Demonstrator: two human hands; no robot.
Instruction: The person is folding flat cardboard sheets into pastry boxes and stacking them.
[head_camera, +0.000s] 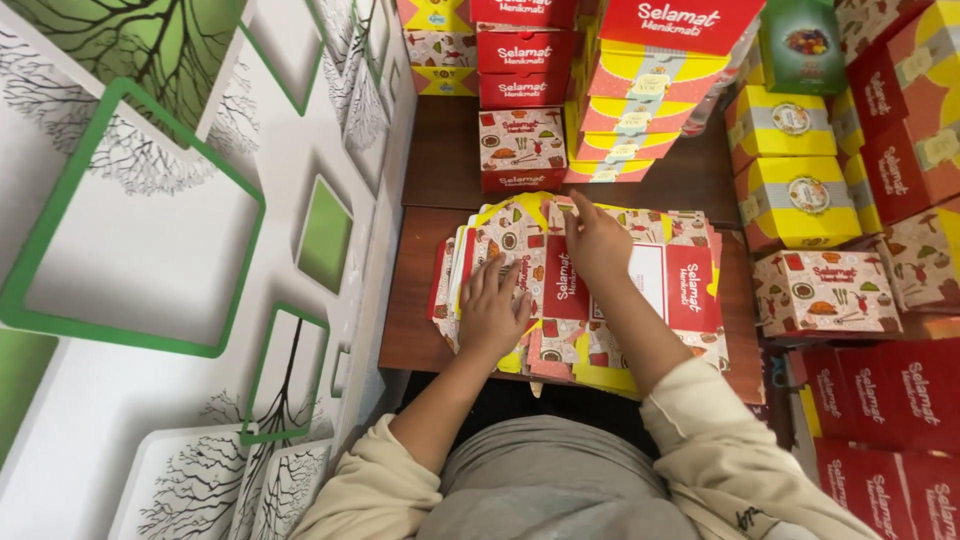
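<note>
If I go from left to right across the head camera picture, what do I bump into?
Wall with green squares and tree drawings → left hand flat on the stack of unfolded cardboard boxes → right hand at the stack's far edge → folded patterned box → red boxes.

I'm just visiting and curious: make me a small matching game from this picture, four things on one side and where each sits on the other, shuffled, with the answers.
Things:
1. left hand
2. right hand
3. yellow boxes
4. wall panel

Places:
A. stacked at the right of the table
B. flat on the left part of the pile of unfolded cartons
C. along the left side, white with green frames
D. fingertips at the pile's far edge

Pairs: 1-B, 2-D, 3-A, 4-C
</note>
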